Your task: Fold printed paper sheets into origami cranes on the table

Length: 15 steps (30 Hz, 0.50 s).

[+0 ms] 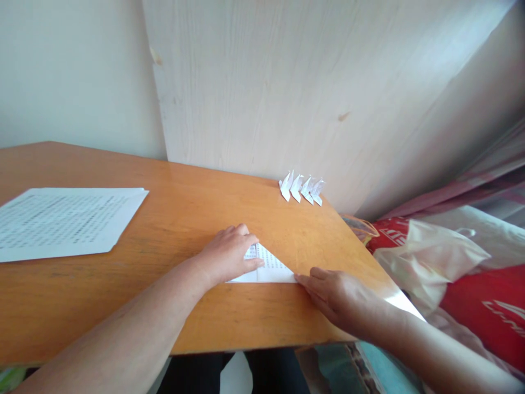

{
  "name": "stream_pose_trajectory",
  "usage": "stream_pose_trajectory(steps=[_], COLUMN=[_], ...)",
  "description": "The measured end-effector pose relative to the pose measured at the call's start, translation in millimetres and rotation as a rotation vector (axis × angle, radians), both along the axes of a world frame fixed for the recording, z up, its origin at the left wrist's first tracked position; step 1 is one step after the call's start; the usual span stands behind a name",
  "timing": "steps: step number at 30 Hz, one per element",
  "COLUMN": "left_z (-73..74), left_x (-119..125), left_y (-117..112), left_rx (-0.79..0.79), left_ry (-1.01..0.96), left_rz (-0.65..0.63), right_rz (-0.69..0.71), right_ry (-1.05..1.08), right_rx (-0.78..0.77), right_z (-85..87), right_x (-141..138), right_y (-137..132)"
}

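A printed sheet of paper folded into a triangle lies on the wooden table in front of me, its long edge facing me. My left hand covers its left part, thumb on the paper and fingers curled near the peak, holding it down. At the right corner, the fingertips of my right hand are closed on the point of the paper. The left corner is mostly hidden beneath my left hand.
A stack of printed sheets lies on the table at left. Several small folded paper pieces stand in a row near the back edge, by a pale board. Beyond the table's right edge are a whitish plastic bag and red bags.
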<state>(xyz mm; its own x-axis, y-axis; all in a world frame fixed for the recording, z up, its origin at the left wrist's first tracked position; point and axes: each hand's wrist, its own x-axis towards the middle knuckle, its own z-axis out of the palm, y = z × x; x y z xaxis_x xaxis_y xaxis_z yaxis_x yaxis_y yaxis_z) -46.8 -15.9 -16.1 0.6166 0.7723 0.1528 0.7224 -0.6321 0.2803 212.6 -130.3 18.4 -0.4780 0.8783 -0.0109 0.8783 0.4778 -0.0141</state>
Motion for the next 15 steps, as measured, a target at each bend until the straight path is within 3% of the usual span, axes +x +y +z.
stream_pose_trajectory(steps=[5,15], left_z=[0.6,-1.3], left_x=[0.2,0.1], left_y=[0.8,1.3], left_rx=[-0.007,-0.003], left_ry=[-0.001,-0.011], left_rz=[-0.001,0.006], right_rz=[0.006,-0.042], right_ry=[-0.007,-0.009], right_rx=[-0.081,-0.111], right_z=[-7.4,-6.8], right_x=[7.5,16.0], right_y=[-6.4,-18.6])
